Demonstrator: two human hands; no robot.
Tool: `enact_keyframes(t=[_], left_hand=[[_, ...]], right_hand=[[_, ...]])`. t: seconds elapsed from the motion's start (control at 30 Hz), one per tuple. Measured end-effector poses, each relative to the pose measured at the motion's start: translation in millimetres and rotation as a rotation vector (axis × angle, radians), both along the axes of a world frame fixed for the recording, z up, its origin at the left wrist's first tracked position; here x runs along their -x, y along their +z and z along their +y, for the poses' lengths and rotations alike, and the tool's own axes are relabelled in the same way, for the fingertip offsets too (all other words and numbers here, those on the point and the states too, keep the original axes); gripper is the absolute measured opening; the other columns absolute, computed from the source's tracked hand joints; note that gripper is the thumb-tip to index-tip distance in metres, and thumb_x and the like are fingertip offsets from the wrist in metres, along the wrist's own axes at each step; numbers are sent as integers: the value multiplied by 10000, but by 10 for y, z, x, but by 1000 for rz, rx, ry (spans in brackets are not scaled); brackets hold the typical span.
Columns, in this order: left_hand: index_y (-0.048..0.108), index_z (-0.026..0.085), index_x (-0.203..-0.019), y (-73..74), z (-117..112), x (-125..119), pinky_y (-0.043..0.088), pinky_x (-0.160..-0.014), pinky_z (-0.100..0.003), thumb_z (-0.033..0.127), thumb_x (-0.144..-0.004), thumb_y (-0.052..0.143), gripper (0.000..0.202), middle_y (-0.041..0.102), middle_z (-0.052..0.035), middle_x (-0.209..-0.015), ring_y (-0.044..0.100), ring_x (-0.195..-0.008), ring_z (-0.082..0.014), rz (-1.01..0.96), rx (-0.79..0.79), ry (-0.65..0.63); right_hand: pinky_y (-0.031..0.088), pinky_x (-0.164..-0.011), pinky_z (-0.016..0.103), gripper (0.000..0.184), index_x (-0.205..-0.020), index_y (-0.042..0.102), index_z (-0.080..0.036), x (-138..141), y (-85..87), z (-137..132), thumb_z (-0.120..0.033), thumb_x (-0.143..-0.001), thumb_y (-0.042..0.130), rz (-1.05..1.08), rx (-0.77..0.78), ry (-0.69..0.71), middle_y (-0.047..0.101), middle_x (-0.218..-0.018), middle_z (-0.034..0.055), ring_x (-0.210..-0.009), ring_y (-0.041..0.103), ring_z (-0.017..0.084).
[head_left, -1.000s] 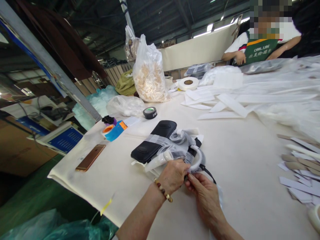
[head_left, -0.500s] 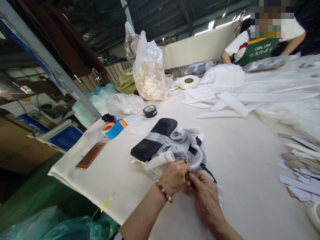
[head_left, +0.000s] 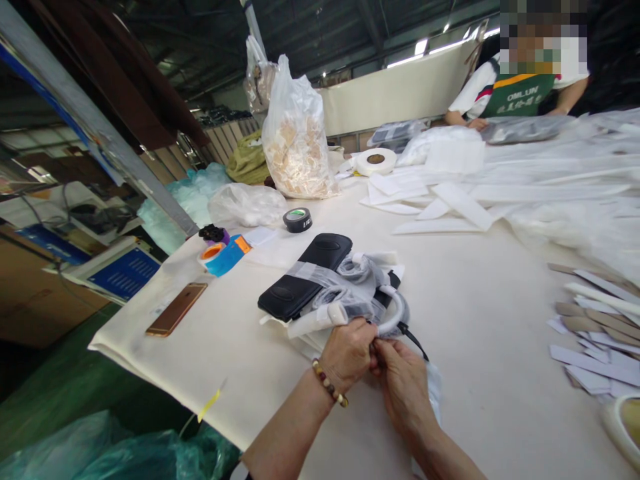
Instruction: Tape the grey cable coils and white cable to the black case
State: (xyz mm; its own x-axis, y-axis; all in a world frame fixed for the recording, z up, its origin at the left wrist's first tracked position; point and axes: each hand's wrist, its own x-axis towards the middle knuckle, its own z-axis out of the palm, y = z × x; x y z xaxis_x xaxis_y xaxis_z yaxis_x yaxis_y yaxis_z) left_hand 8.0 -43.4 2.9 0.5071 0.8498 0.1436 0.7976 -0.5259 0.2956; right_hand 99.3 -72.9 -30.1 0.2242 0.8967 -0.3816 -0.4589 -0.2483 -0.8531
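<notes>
A black padded strap (head_left: pixel 304 275) lies on the white table (head_left: pixel 480 320), bundled in clear plastic wrap (head_left: pixel 350 287) with a white curved handle (head_left: pixel 393 313) and a black cord (head_left: pixel 414 340). My left hand (head_left: pixel 350 353), with a bead bracelet at the wrist, is closed on the near edge of the bundle. My right hand (head_left: pixel 403 387) presses against it, fingers pinched on the same spot below the white handle. What the fingertips hold is hidden.
A gold phone (head_left: pixel 176 317) lies near the left table edge. Beside it are an orange and blue tape dispenser (head_left: pixel 223 255) and a black tape roll (head_left: pixel 297 219). A plastic bag of beige pieces (head_left: pixel 296 140), a white tape roll (head_left: pixel 376 160) and white strips (head_left: pixel 590 333) surround the bundle. Another person (head_left: pixel 520 87) works at the far side.
My right hand has moved up tight against my left hand at the bundle. The other person's arms have shifted at the far side.
</notes>
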Motion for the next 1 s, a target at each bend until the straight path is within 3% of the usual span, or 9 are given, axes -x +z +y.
enact_keyframes(t=[0.1,0.23,0.37,0.63,1.0], left_hand=[[555,151,-757,4,1,-4,446,-598,-227,76,-778,466,117,586,-41,-731,557,-677,-152,5,-6,3],[556,142,-754,11,1,-9,452,-596,-247,94,-796,435,137,593,-60,-736,568,-686,-171,4,-19,13],[549,150,-736,14,-4,-14,452,-604,-246,118,-823,402,173,585,-54,-711,570,-673,-166,-16,-37,13],[537,155,-711,26,5,-8,446,-610,-239,116,-817,413,168,580,-48,-697,565,-672,-159,-23,-44,10],[552,96,-891,103,-25,12,495,-663,-300,94,-781,424,169,599,-97,-824,573,-748,-202,36,23,-114]], right_hand=[[360,-473,251,209,-568,563,-206,-36,-24,-52,-402,-622,610,-27,-65,40,536,-517,-26,-485,448,126],[408,-554,267,139,-650,619,-203,-170,-35,-85,-342,-640,617,-82,-175,158,589,-612,-4,-573,504,150],[408,-540,270,211,-633,647,-196,-274,-10,-41,-406,-655,652,-150,-253,237,591,-562,10,-545,502,155],[429,-493,281,356,-605,651,-192,-261,-19,18,-547,-593,686,-157,-248,199,594,-496,16,-476,514,157],[422,-462,241,303,-578,620,-179,-174,-82,21,-469,-602,704,2,-179,149,586,-484,-5,-456,518,131]])
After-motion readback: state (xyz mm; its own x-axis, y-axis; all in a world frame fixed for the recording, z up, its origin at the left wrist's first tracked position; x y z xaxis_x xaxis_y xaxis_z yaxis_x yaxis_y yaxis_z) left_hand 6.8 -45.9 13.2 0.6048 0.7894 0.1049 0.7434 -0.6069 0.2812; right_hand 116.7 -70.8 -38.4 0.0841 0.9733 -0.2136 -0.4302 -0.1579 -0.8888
